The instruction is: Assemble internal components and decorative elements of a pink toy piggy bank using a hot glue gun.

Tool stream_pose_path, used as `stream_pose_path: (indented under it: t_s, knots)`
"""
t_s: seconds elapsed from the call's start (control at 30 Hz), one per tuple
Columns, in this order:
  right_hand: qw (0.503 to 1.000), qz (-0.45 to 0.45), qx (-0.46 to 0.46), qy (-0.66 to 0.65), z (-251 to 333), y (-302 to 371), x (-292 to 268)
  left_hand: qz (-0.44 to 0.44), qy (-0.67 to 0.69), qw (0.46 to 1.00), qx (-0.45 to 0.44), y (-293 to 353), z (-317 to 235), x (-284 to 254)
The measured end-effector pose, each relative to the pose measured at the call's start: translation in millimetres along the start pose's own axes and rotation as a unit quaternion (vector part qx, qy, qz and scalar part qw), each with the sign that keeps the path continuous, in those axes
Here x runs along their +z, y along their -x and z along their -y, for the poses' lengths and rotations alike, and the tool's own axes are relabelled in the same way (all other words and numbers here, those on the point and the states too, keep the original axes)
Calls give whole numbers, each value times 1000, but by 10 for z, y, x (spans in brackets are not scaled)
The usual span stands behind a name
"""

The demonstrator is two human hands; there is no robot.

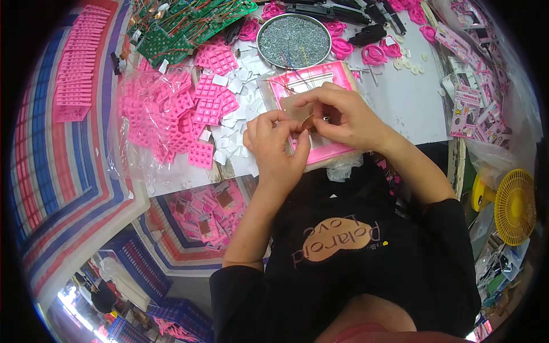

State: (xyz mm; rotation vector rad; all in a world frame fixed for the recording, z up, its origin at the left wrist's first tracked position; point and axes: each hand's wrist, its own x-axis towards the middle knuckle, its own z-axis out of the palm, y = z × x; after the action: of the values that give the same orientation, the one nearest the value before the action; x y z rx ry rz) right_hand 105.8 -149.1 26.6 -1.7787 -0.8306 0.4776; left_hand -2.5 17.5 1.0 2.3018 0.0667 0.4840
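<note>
A small thin copper-coloured disc [309, 121] is pinched between my two hands. My left hand [275, 143] grips its edge with thumb and fingertips. On the other side, my right hand [350, 117] is closed on it too, and a small shiny bit shows near those fingertips. Both hands are over a pink plastic housing [337, 77], which lies on a pale padded block. Thin wires and a whitish panel show inside the housing. My fingers hide much of its middle.
A round metal tray of screws [293, 43] stands behind the housing. To the left lie pink keypads [201, 154], white paper squares [230, 137] and green circuit boards [186, 28]. Pink rings [374, 54] and black plastic parts are far right. A yellow fan [514, 207] stands at right.
</note>
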Motion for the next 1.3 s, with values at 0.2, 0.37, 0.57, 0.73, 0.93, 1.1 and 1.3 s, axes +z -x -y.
stream_pose_path:
  t_s: [0.2, 0.37, 0.57, 0.73, 0.93, 1.1, 1.3]
  knots:
    - [1000, 9, -25, -15, -40, -7, -7, 17, 31, 999, 10, -2, 24, -20]
    - [999, 14, -39, -16, -70, -20, -2, 18, 13, 1000, 14, -18, 22, 4]
    - [997, 3, -80, 24, -129, -30, 26, -15, -17, 1000, 22, -57, -47, 89]
    - [999, 18, -28, -23, -60, -22, -11, 15, 3, 1000, 19, -52, -15, 42]
    - [997, 43, -5, -70, -123, 1, -29, 49, 46, 998, 9, -50, 29, -16]
    - [995, 29, 11, -98, -145, 8, -18, 51, 66, 996, 28, -70, 79, -22]
    - [995, 24, 20, -92, -92, -2, -46, 62, 32, 998, 8, -95, 33, -127]
